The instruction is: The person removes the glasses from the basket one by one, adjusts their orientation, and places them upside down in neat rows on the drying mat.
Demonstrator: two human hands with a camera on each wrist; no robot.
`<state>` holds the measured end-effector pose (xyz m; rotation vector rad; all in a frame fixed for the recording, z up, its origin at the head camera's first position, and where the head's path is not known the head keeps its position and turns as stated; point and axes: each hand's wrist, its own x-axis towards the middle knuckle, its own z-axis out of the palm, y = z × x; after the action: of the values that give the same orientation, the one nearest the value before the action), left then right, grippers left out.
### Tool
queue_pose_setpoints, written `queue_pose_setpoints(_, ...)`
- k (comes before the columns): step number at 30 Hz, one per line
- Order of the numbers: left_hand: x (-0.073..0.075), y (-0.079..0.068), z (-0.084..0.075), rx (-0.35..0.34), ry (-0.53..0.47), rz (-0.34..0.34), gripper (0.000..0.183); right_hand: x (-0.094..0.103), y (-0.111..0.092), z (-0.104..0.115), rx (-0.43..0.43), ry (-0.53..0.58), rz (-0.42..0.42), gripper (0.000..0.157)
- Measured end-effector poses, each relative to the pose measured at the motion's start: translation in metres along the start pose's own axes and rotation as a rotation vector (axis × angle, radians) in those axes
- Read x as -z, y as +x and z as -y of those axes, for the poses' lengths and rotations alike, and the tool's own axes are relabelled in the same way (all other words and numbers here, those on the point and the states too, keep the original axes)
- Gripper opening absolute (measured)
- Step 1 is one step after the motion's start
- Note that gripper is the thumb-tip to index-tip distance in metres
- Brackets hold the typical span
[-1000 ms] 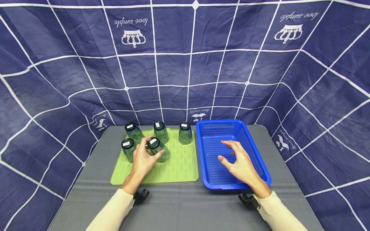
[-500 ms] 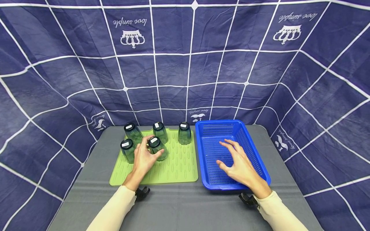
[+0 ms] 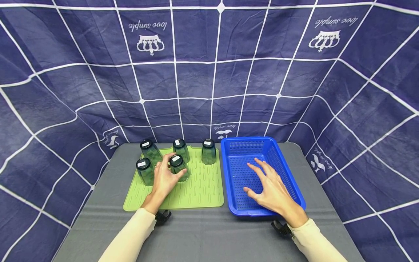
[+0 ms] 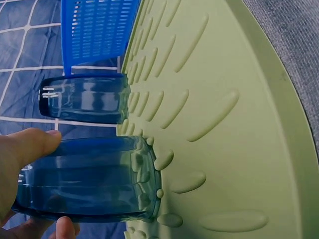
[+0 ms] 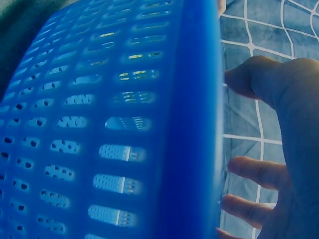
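Note:
My left hand [image 3: 166,178] grips a blue-green glass [image 3: 179,169] that stands upside down, thumb on one side and fingers on the other, near its base. In the left wrist view, the rim of this glass [image 4: 94,179] is down at the ribs of the green drying mat [image 4: 259,149]. Two more upturned glasses stand left of the hand, a near one [image 3: 145,173] and a far one [image 3: 151,151]. Over the blue basket [image 3: 230,182], my right hand [image 3: 273,189] is held with fingers spread and nothing in it. The right wrist view shows its fingers [image 5: 254,172] beyond the basket's rim.
Two further upturned glasses stand along the mat's back, one in the middle [image 3: 181,150] and one at the right [image 3: 208,152], close to the basket. A grey cloth [image 3: 203,233] covers the table. Blue checked fabric [image 3: 196,80] hangs behind and at both sides.
The gripped glass has tipped slightly more upright, its base shifting a little right with my left hand. My right hand's fingers have spread slightly wider over the basket.

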<state>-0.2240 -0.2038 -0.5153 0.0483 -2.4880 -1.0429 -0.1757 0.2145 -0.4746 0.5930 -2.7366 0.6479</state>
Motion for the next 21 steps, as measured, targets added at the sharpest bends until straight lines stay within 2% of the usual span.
queue_pose_setpoints(6, -0.0028, 0.0024, 0.0021, -0.009, 0.014, 0.023, 0.086, -0.0011, -0.0009, -0.0014, 0.019, -0.013, -0.014, 0.09)
queue_pose_setpoints(13, -0.0048, 0.0028, 0.003, -0.052, 0.087, 0.054, 0.089, -0.0006, -0.0027, -0.0028, 0.031, -0.032, -0.035, 0.09)
queue_pose_setpoints(21, 0.0038, 0.0002, -0.0025, -0.066, 0.14, 0.128, 0.098, -0.0006, -0.004, -0.0027, 0.014, -0.045, -0.022, 0.092)
